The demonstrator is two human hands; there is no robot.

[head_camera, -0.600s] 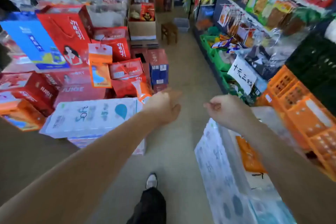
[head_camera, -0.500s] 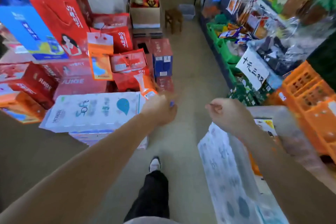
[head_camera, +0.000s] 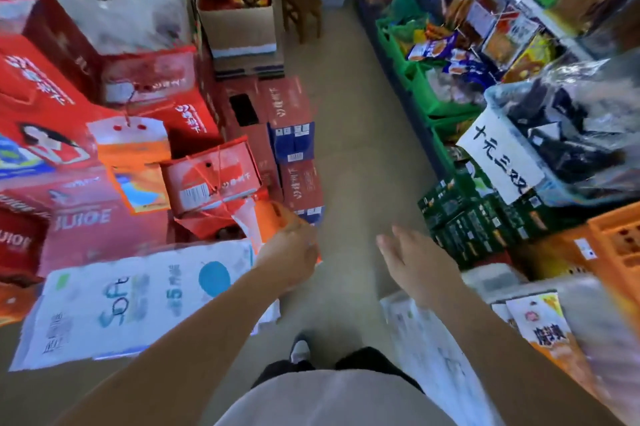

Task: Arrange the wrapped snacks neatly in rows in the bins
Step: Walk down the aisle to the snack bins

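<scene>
We find no snack in hand. The right hand [head_camera: 410,261] is spread, fingers straight, holding nothing. The left hand [head_camera: 291,254] has its fingers curled under, and blur hides whether they hold anything. The snacks [head_camera: 434,48] lie heaped in the green bins [head_camera: 420,86] along the front edge of the shelf [head_camera: 420,135], well apart from both hands.

We judge the step in hand to be the approach. We recommend:
- Face the bins squarely with both hands free.
- Lift one snack at a time.
- Lay each flat, labels one way, starting rows from a bin's corner.
</scene>
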